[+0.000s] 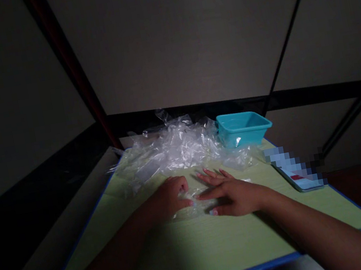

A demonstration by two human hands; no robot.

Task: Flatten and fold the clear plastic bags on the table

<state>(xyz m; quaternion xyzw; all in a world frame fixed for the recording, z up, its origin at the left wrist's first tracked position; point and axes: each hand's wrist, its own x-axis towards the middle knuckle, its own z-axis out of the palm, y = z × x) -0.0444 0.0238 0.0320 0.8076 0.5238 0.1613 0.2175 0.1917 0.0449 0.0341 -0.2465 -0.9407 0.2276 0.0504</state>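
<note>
Left hand [170, 196]: curled, grip unclear | Right hand [236, 196]: fingers spread | Clear plastic piece [187, 213]: on table [188, 259], apparently mid-handling | Crumpled plastic heap [182, 146]: behind, untouched

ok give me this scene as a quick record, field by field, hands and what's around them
left hand: left hand, fingers curled, at the left side of the sheet; grip unclear
right hand: right hand, fingers spread, over the sheet's right side
between hands: clear plastic sheet on the table
table: green table, blue edge
beyond hands: heap of crumpled clear plastic
far right: turquoise tub, beside the heap
right edge: phone, partly pixelated
light: dim
</note>
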